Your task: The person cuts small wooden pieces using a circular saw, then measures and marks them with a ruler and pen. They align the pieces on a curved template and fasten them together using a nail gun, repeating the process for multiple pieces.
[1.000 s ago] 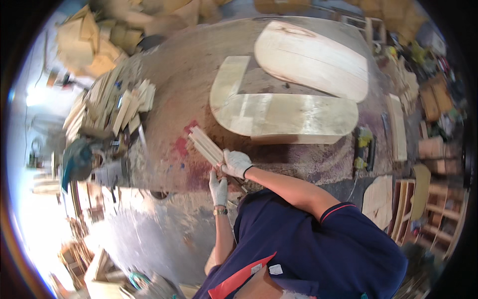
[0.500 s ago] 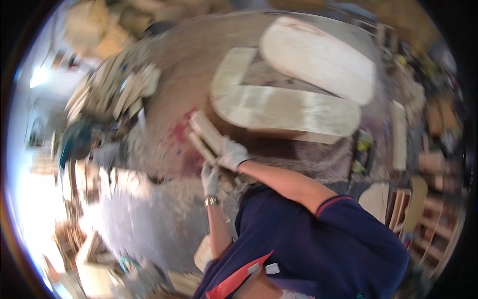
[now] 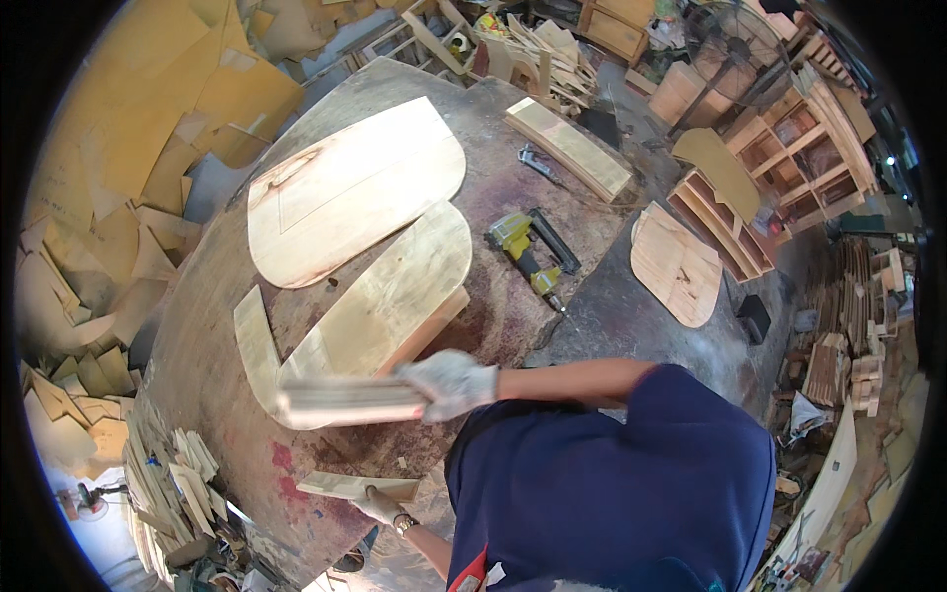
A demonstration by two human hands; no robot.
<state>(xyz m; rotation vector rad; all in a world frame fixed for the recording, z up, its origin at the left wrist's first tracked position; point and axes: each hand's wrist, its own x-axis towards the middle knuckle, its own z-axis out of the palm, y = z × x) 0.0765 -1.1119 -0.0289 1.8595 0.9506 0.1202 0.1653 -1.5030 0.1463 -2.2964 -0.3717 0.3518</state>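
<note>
My right hand [image 3: 449, 383], in a pale work glove, grips the end of a short wooden board [image 3: 345, 403]; the board is smeared by motion and hides the near end of a rounded wooden assembly [image 3: 390, 281]. Nearer to me, my left hand [image 3: 379, 506], also gloved, with a watch at the wrist, holds a second narrow wooden board [image 3: 340, 484], thumb on its upper face. A curved wooden strip [image 3: 256, 345] lies left of the assembly. Beyond it rests a broad, round-ended wooden panel [image 3: 355, 192] with a knot and pencil-like lines.
To the right on the stained worktop [image 3: 493, 365] lie a yellow-green nail gun [image 3: 528, 252], a stapler-like metal tool [image 3: 541, 164] and a long wooden piece [image 3: 569, 150]. A rounded board [image 3: 678, 264] sits farther right. Scrap sheets [image 3: 148, 109] pile up at left; a fan [image 3: 732, 54] stands back right.
My hands were close together on two boards; now they are apart, each with one board. The right hand has moved toward the rounded assembly. The whole view has turned.
</note>
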